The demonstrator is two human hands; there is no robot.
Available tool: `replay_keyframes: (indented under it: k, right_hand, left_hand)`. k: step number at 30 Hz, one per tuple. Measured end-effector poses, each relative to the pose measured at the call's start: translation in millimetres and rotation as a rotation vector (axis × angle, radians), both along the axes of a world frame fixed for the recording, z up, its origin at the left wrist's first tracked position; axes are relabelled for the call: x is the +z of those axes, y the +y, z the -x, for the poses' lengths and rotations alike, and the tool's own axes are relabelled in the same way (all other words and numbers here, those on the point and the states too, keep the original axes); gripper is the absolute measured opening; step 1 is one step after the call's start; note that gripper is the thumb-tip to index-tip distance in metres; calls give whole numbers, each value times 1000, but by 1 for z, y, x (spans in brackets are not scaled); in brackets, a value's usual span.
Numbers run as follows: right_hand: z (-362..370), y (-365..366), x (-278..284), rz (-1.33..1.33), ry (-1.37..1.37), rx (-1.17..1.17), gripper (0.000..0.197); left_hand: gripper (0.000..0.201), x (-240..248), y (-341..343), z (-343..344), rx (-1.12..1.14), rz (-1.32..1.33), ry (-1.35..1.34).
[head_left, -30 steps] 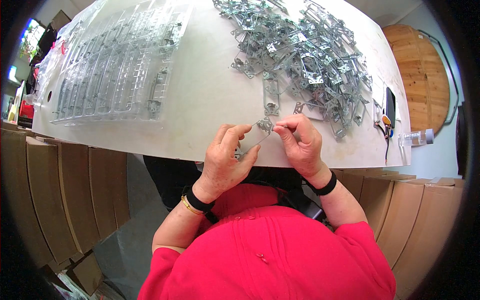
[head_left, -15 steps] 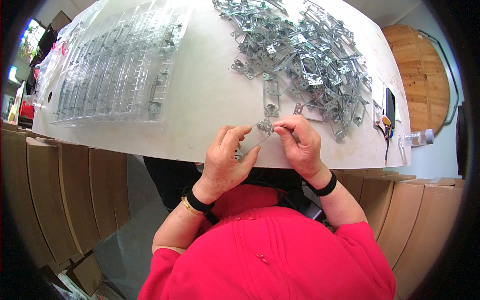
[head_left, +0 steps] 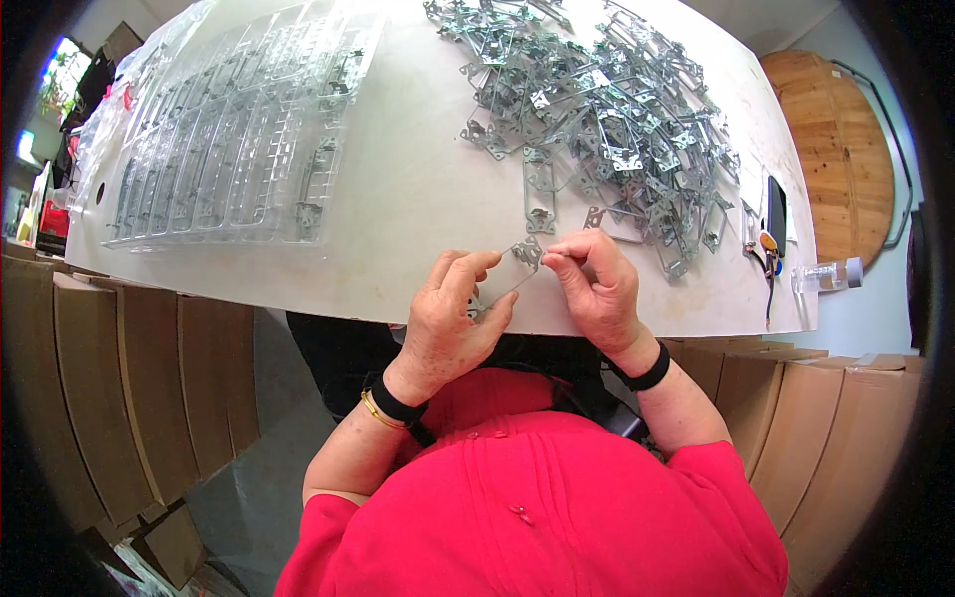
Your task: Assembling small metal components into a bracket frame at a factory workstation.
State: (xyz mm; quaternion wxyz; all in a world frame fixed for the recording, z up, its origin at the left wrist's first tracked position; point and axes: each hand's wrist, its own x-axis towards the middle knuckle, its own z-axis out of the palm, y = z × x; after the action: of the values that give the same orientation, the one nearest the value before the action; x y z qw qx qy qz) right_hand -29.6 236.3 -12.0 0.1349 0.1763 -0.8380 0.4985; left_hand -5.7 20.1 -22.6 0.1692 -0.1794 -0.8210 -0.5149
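Above the table's near edge, my left hand (head_left: 445, 316) grips a small grey metal wire-frame bracket (head_left: 525, 255) between its thumb and fingers. One flat end plate of the bracket points away from me, and its other end is partly covered by the hand. My right hand (head_left: 600, 291) is closed in a pinch, thumb against forefinger, right beside that far end plate. Whatever sits in this pinch is too small and too covered to make out. Just beyond my hands lies a similar bracket (head_left: 540, 191), flat on the table, with another one (head_left: 619, 221) to its right.
A big heap of metal brackets (head_left: 607, 109) covers the table's far right part. Stacked clear plastic trays (head_left: 224, 149) lie at the left. A dark phone-like slab (head_left: 777, 207) and a clear bottle (head_left: 828, 275) are at the right edge. Cardboard boxes (head_left: 109, 388) flank me.
My hands and the bracket stay almost in place. The fingertips of my right hand have shifted very slightly at the bracket's end.
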Motion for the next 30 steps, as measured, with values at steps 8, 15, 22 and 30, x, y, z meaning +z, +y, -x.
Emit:
replay_keyframes:
  k: [8,15,22,30]
  right_hand:
    - [3,0,3,-39,154,27,11]
    - [2,1,1,-22,149,-10,9]
    - [-1,1,2,-5,75,-50,9]
    - [1,-1,5,-58,127,1,6]
  left_hand:
    - [50,0,0,0,-8,-4,14]
    - [49,1,1,0,0,-2,0]
    - [48,-1,1,0,9,7,16]
    - [49,-1,2,-1,18,10,17]
